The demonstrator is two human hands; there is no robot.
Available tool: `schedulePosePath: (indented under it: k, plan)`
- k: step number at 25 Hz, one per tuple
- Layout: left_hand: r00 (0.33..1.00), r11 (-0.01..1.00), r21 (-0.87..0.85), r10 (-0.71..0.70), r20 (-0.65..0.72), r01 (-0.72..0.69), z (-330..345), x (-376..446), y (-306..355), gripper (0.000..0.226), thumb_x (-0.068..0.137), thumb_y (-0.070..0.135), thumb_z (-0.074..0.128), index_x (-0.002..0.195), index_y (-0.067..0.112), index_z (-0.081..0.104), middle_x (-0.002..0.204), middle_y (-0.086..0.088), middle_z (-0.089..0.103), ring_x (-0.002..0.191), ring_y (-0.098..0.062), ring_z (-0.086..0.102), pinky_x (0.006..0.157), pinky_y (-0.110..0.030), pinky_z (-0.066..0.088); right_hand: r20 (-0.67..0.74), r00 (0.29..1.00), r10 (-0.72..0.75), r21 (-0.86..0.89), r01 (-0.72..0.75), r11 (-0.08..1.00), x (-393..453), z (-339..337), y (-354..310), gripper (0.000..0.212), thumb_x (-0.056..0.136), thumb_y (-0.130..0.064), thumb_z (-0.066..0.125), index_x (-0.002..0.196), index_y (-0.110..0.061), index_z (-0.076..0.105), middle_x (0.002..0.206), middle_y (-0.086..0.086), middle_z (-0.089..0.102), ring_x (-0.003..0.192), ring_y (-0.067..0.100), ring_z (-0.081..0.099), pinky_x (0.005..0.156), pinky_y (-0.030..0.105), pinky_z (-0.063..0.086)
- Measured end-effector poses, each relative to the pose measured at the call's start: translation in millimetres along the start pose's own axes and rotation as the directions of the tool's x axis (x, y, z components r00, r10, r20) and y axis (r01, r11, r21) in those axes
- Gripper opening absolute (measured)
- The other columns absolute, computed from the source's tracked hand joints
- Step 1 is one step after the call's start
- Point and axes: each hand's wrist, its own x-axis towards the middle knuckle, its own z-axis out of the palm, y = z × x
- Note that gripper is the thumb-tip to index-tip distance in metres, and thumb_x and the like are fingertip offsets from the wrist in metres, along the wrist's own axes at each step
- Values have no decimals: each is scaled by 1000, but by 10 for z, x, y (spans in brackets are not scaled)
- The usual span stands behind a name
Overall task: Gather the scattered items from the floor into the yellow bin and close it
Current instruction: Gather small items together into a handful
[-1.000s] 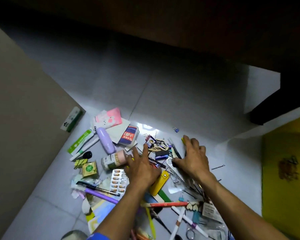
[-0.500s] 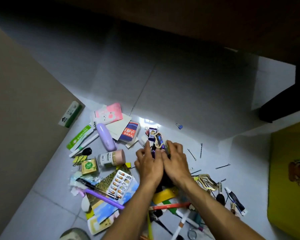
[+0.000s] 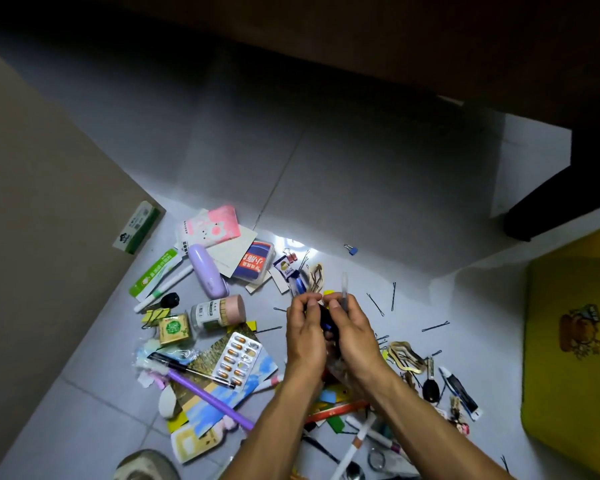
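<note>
In the head view, both hands are raised together above the pile of small things on the grey tile floor. The left hand and the right hand press side by side, and their fingers are curled around one bundle of small items. From the top of this bundle stick out one blue pen, one clear tube and one wooden piece with cut-out shapes. What is deeper between the palms I cannot tell.

The yellow bin stands at the right edge, well apart from the hands, and only one part of it shows, with a brown picture on its surface.

Left of the hands lie one purple case, one pink and white packet, one blue and red box, one bottle with a pink cap on its side, one small green and gold box, one sheet of orange pills, one black pen and one purple stick. One green and white box leans at the brown wall on the far left.

Between the hands and the bin I count at least four black hairpins spread on the floor, one gold hair clip and one white tube with blue print. One blue binder clip lies alone beyond the hands.
</note>
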Motion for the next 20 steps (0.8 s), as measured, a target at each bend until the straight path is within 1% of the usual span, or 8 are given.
schedulePosePath:
  k: [2,4,6,9,13,16,18,20]
  plan:
    - [999,999,-13,43,24,-42,53,-154,153,20,102,18,43,95,24,61,106,-5,70,99,-19,67,81,-30,56,-30,999,-24,106,28,994,-189,2,-119,17,102,-15,45,102,-11,61,100,14,70,90,17,69,74,29,55]
    - [995,997,-12,77,59,-77,118,-346,322,20,102,15,42,95,21,60,107,-7,70,101,-21,67,90,-38,54,-55,996,-70,152,78,985,-395,-40,-271,17,102,-13,45,103,-8,61,95,11,70,84,12,69,66,21,54]
    - [989,994,-9,111,101,-111,195,-583,491,19,101,13,43,97,17,60,102,-5,72,97,-16,68,90,-36,54,-73,991,-111,176,122,977,-613,-149,-443,17,102,-12,45,104,-7,61,95,10,71,83,11,69,65,18,53]
    - [968,984,-34,179,176,-176,424,-964,774,17,101,12,43,97,12,60,91,0,73,82,-5,69,79,-25,55,-129,973,-192,198,215,956,-923,-389,-724,17,101,-12,46,101,-10,63,87,2,74,79,6,70,60,15,51]
    - [923,977,-92,211,321,-192,1014,-1555,1073,17,101,14,44,95,10,60,94,-7,74,89,-20,69,83,-39,54,-253,927,-278,262,343,902,-1338,-966,-1136,18,100,-14,48,97,-17,65,84,-1,74,80,9,71,60,18,53]
    - [863,971,-33,225,452,-236,1637,-2002,1174,19,100,23,46,92,21,62,93,1,74,87,-14,69,81,-39,57,-363,874,-322,250,424,871,-1622,-1657,-1413,21,101,-20,48,97,-23,68,93,3,75,87,15,72,62,24,54]
    - [811,971,-13,206,547,-238,2042,-2207,1157,21,98,28,46,88,28,64,94,2,73,89,-14,69,82,-40,58,-434,841,-323,272,465,843,-1755,-2078,-1538,20,100,-22,49,103,-24,69,99,5,75,92,16,72,69,30,56]
    - [774,981,11,147,616,-196,2447,-2364,1088,19,98,27,48,91,25,66,96,-2,73,90,-17,70,83,-39,58,-503,810,-302,306,494,814,-1831,-2497,-1579,19,100,-23,50,104,-23,69,95,4,76,85,14,74,64,27,57]
